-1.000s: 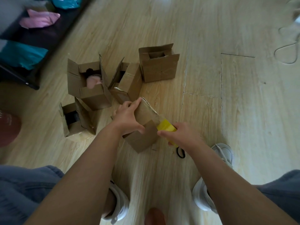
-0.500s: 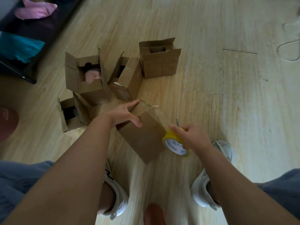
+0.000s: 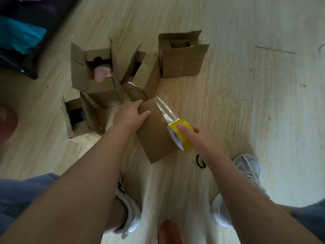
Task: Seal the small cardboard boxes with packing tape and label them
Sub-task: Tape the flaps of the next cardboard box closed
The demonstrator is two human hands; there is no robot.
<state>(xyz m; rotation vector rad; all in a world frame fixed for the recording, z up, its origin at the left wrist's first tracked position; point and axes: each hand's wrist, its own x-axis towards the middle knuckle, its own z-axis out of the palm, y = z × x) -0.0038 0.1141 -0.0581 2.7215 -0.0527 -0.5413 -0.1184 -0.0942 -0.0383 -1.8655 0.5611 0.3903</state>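
Nearest, at the lower edge: two pale shoes (image 3: 246, 166) on a plank floor (image 3: 263, 111). Just past the right shoe, a black loop (image 3: 200, 162) on the boards, half hidden by the wrist; possibly a scissors handle, too little in view to say.

Centre, the work in hand: closed cardboard box (image 3: 154, 138), tipped up on one edge, midway through sealing. Clear tape strip (image 3: 166, 111) stuck at the far upper corner and stretched taut along the right-hand edge back to the yellow tape roll (image 3: 182, 138). Not yet cut from the roll. No label on any face in view.

Right hand (image 3: 204, 143): wrapped round the roll beside the box, one digit laid flat over the outer band, the others behind it and out of sight. Left hand (image 3: 131, 115): clasped over the box's far left corner, fingers down the far side, thumb across the upper face.

Farther back, the work left: four more boxes, none labelled. At left, a low box (image 3: 77, 120), flaps up, something dark inside. Behind it, an upright open box (image 3: 98, 81) with a pink item within. Next along, a box on its side (image 3: 146, 76), a glossy band of tape across its near end, far flaps open. Farthest, an open box (image 3: 182, 62) just right of that one. Judged stage: early, with one seal under way, perhaps one end done elsewhere, and most closing, taping and all labelling to come.

Top left corner: dark furniture edge (image 3: 35, 55) and a teal item (image 3: 19, 39), both blurred.
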